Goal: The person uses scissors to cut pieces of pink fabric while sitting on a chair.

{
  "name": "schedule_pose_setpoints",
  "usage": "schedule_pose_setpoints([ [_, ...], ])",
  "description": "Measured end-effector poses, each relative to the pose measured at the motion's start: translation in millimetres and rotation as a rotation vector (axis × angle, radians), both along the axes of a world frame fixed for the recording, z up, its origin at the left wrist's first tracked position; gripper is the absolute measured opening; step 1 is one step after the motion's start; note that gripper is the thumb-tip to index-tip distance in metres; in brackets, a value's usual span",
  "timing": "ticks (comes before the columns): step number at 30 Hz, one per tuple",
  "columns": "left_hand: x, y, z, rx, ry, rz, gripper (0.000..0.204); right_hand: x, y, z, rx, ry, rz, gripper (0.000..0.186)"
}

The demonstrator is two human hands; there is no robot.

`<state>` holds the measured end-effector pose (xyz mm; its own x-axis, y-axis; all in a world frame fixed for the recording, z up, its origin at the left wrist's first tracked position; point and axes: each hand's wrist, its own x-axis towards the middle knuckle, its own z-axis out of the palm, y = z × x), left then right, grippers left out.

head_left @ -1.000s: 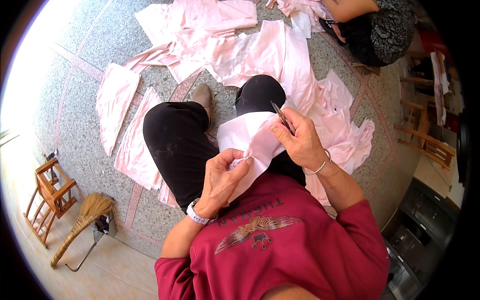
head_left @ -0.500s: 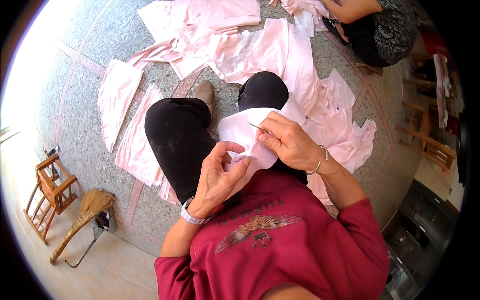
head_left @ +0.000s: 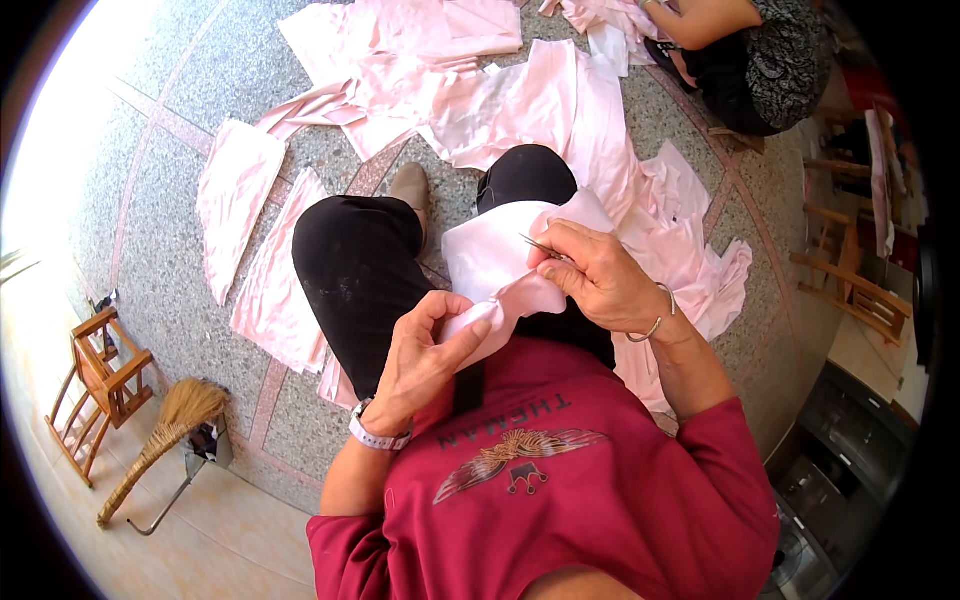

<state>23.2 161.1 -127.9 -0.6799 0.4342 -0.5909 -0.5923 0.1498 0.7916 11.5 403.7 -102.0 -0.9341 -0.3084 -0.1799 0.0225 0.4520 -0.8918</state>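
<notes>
A piece of pale pink cloth (head_left: 488,248) lies over my lap, between my black-trousered knees. My left hand (head_left: 424,345) pinches its near edge between thumb and fingers, and a fold of the cloth stretches toward my other hand. In my right hand (head_left: 598,275) is a slim metal tool with two pointed tips (head_left: 535,245), which looks like small snips or tweezers. Those tips point left, over the cloth and apart from my left fingers. My right fingers are curled and hide the tool's rear part.
Pink cloth pieces (head_left: 520,95) spread over the speckled floor beyond my knees. Another person (head_left: 770,75) crouches at the far right, by more cloth. Left of me stand a small wooden chair (head_left: 110,370) and a straw broom (head_left: 170,430). Wooden furniture (head_left: 850,265) stands at right.
My left hand has taken up the cloth's edge, drawing out a fold between both hands. My right hand has shifted slightly right, and both tool tips now show.
</notes>
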Motion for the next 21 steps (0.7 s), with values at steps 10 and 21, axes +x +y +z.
schedule_pose_setpoints([
  [10,4.3,3.8,-1.1,0.077,-0.059,0.16,0.016,3.4,8.6,8.3,0.132,-0.018,-0.13,0.004],
  [21,3.8,20.9,-5.8,0.248,-0.247,0.389,0.011,4.8,-4.5,4.5,0.177,0.256,-0.292,0.015],
])
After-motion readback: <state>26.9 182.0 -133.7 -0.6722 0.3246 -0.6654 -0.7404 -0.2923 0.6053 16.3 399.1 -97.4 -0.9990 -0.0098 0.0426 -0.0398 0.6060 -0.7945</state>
